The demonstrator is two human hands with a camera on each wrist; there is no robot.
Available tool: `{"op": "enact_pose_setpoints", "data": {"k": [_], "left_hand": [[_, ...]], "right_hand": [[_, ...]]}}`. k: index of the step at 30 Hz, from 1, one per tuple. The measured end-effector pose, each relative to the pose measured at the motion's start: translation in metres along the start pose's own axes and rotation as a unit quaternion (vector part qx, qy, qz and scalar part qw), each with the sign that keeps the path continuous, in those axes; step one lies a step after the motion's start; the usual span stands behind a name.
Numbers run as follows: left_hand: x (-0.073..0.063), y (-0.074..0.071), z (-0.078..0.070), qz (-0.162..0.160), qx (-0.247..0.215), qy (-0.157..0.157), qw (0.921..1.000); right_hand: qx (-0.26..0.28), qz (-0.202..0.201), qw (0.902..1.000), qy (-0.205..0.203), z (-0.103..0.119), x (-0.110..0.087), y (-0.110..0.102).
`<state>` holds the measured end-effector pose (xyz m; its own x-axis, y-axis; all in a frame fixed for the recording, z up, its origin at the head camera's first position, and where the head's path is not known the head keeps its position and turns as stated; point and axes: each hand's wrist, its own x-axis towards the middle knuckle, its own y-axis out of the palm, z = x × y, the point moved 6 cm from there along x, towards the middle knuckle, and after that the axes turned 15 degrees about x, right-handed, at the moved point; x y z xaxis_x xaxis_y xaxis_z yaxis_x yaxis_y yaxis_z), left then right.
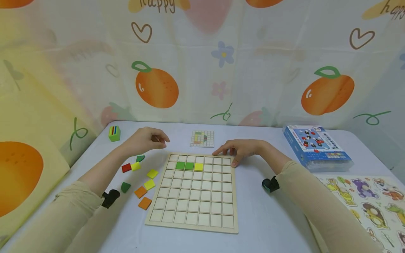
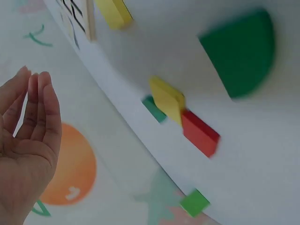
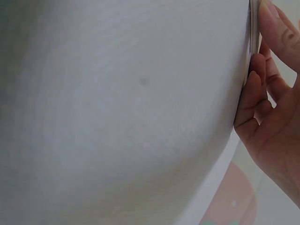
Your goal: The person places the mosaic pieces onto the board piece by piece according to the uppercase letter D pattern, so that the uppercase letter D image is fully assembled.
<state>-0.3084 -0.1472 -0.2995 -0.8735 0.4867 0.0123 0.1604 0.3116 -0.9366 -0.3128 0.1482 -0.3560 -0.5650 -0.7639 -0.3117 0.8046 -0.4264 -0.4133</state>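
Observation:
A wooden grid board (image 1: 193, 192) lies on the table, with two green squares (image 1: 185, 165) and one yellow square (image 1: 198, 167) side by side in its second row. My right hand (image 1: 242, 149) holds the board's far right corner, thumb on the side edge and fingers at the far edge. Above the table, left of the board's far edge, hovers my left hand (image 1: 146, 140). Its fingers are loosely bent toward the thumb, and nothing shows between them in the left wrist view. Loose yellow tiles (image 1: 149, 185), orange tiles (image 1: 145, 203), a red tile (image 1: 126, 168) and green quarter-round tiles (image 1: 125, 187) lie left of the board.
Behind the board lies a small pattern card (image 1: 202, 138). A green block with coloured stripes (image 1: 114, 134) stands far left. At the right are a blue-and-white box (image 1: 316, 146) and an animal sticker sheet (image 1: 367, 203). A patterned curtain (image 1: 196, 63) hangs behind the table.

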Motion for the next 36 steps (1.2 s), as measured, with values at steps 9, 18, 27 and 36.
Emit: {"op": "enact_pose_setpoints", "data": {"k": [9, 18, 27, 36], "left_hand": [[-0.015, -0.01, 0.051, 0.013, -0.008, -0.019, 0.9997], [-0.027, 0.001, 0.08, 0.093, 0.011, -0.009, 0.9955], [-0.029, 0.014, 0.085, 0.132, 0.022, -0.011, 0.991], [-0.028, 0.018, 0.087, 0.13, 0.01, -0.027, 0.9911]], "right_hand": [[0.001, -0.007, 0.9999, 0.01, 0.0, -0.001, 0.001], [-0.01, -0.016, 0.9997, 0.015, -0.004, 0.0, -0.001], [-0.017, -0.019, 0.9994, 0.025, -0.007, 0.001, -0.002], [-0.013, -0.015, 0.9997, 0.017, -0.005, 0.001, -0.002]]}}
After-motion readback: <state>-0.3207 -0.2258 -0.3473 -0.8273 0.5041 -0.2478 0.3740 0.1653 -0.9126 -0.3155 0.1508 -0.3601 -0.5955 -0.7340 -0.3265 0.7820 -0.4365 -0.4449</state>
